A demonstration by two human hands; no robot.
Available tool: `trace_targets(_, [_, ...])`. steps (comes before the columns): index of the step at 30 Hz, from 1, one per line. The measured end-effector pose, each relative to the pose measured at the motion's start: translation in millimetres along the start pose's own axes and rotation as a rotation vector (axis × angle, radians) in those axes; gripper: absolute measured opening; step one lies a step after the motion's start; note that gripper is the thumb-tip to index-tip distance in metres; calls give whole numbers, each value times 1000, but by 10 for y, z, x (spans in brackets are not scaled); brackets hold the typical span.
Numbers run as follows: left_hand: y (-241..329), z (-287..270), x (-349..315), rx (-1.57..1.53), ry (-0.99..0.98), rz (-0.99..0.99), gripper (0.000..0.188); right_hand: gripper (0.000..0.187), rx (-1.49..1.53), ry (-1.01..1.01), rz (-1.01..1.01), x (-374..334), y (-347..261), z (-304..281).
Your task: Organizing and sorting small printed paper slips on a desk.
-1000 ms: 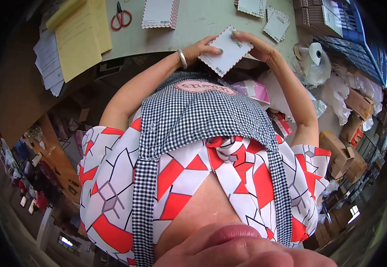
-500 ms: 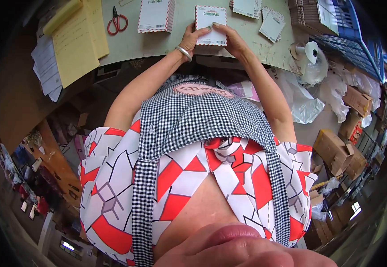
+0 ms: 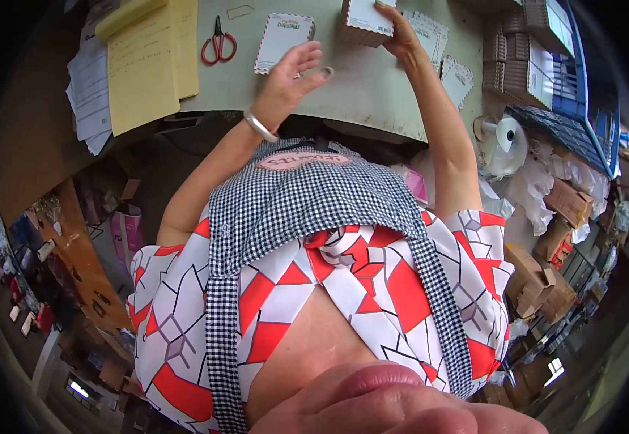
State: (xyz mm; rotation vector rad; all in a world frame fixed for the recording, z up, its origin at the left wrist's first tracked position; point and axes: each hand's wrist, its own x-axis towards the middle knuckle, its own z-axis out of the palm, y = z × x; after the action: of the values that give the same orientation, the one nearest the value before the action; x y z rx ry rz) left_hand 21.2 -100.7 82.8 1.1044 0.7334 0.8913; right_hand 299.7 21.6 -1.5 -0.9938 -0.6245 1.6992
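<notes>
My right hand [image 3: 402, 35] grips a block of white printed cards [image 3: 369, 16] with red-striped borders, its thumb on the top face and the block's side edges showing. My left hand [image 3: 292, 81] is open and holds nothing, fingers and thumb apart, hovering just in front of another stack of the same cards [image 3: 282, 40] on the table. Part of that stack's right side is behind my fingers. Beyond my right wrist, a spread of loose cards [image 3: 430, 35] and a smaller fanned bunch [image 3: 457, 79] lie on the tabletop.
Red-handled scissors [image 3: 218, 49] lie left of the card stack on the pale green table [image 3: 358, 98]. Yellow sheets [image 3: 141, 69] and white papers [image 3: 90, 94] overhang the left edge. At right are stacked card blocks [image 3: 520, 69], a blue crate [image 3: 578, 108] and a plastic film roll [image 3: 504, 139].
Both hands were on the card block near the table edge. My left hand has let go and moved left; my right hand has carried the block farther away and to the right.
</notes>
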Motion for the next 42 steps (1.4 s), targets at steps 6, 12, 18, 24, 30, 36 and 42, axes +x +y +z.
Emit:
trace_targets(6, [380,-580,-13,-85,372,55,39,47,37,14,-56,299,-525,-42])
trace_targets(12, [556,-637,502,-153,225,-96,36,45,-385,147,-26,106,-1033,-282])
trace_targets(18, [365,221,1481,-35,-100,-271,39,49,-615,219,-191,-458,-1292,-671])
trace_targets(24, [-343,642,2538,-197,-155,-284,54,52,-711,319,-168,-748,-1295,25])
trace_targets(30, [-232,947,2391,-12,10,-128,32,59,-917,493,-149,-918,-1318,-193])
trace_targets(36, [-124,988,2399,-136,9,-232,31,61,-894,479,-236,-848,-1285,-103])
trace_targets(42, [61,1137,2257,-221,29,-292,29,60,-877,516,-258,-770,-1199,-207])
